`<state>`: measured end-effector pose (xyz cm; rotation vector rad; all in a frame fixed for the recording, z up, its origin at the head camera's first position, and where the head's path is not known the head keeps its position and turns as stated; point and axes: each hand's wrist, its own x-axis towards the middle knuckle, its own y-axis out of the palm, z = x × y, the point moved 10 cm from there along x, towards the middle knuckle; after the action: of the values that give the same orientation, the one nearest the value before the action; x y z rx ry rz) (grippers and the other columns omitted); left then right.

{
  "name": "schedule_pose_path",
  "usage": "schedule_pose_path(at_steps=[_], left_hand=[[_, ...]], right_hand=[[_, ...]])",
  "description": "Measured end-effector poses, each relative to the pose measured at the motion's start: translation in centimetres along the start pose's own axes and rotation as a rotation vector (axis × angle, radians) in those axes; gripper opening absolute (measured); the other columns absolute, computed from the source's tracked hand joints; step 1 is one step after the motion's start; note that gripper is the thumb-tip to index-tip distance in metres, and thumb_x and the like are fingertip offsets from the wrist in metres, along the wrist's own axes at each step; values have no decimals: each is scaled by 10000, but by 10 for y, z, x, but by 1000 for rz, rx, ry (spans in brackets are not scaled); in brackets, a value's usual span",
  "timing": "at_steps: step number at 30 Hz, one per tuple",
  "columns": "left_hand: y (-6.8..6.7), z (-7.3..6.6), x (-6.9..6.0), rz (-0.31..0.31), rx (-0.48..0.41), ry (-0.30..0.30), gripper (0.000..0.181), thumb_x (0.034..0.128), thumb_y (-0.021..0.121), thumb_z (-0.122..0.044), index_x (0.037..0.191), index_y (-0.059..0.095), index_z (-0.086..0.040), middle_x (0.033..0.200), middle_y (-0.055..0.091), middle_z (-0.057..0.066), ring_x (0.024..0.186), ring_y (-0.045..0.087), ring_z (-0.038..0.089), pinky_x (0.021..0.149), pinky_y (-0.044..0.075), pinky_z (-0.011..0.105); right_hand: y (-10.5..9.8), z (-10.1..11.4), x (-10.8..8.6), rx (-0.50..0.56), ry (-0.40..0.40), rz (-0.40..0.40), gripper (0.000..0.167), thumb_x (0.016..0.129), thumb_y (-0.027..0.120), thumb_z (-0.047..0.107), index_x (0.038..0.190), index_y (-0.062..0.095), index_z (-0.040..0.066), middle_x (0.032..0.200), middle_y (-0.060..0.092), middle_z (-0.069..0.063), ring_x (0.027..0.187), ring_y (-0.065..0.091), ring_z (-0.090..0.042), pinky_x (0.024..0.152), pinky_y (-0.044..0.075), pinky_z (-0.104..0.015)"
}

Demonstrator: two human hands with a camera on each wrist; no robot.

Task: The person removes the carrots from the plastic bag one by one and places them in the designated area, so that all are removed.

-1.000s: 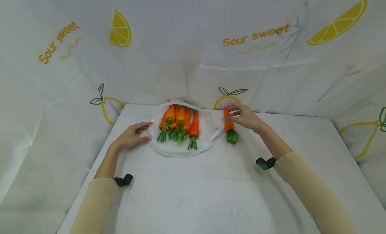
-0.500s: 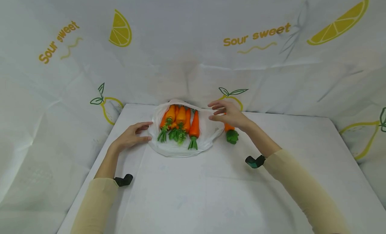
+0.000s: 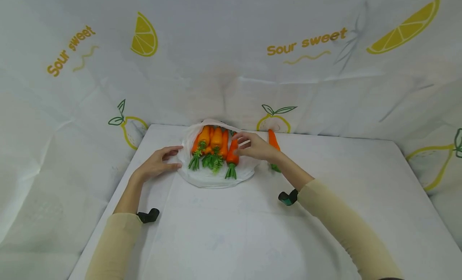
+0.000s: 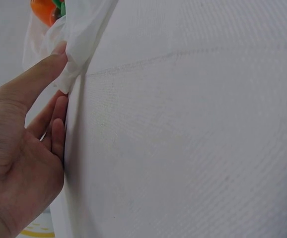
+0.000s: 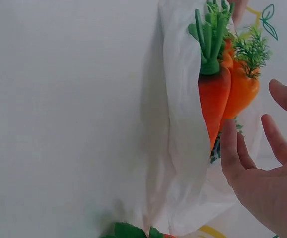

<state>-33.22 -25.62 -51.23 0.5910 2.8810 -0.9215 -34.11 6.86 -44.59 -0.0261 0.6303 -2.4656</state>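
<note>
A white plastic bag (image 3: pixel 213 180) lies at the table's far side, its mouth facing me, with several orange carrots (image 3: pixel 216 138) with green tops inside. At the bag's left edge my left hand (image 3: pixel 154 164) touches the plastic with thumb and fingers apart; the left wrist view shows the thumb (image 4: pixel 44 69) against it. My right hand (image 3: pixel 258 147) is over the bag's right side, fingers spread around the rightmost carrot (image 5: pixel 214 99) without gripping it. Partly hidden behind the right hand and wrist, another carrot (image 3: pixel 273 139) lies outside the bag, to its right.
A white cloth covers the table (image 3: pixel 209 236). Behind it rises a white curtain (image 3: pixel 216 63) printed with lemons and lettering. A black wrist camera (image 3: pixel 148 216) sits on the left wrist, another camera (image 3: pixel 288 197) on the right.
My right hand has left the carrot outside the bag and moved left, over the carrots in the bag. That carrot stays where it was. The left hand has not moved.
</note>
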Motion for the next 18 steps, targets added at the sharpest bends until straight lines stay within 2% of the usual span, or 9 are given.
schedule_pose_path(at_steps=[7,18], left_hand=[[1,0,0,5,-11,-4,738,974,839,-301,1623,513,-167,1702,441,181,1584,411,405,1345,277,631],[0,0,-1,8,-16,-5,744,971,843,-314,1623,513,-173,1705,437,180,1586,407,407,1345,273,635]], right_hand=[[17,-13,10,-66,25,2,521,1002,784,176,1471,601,39,1573,513,-231,1343,609,-428,1118,574,-522],[23,-19,10,-104,84,13,574,1002,785,225,1510,572,64,1612,488,-276,1371,579,-431,1125,569,-529]])
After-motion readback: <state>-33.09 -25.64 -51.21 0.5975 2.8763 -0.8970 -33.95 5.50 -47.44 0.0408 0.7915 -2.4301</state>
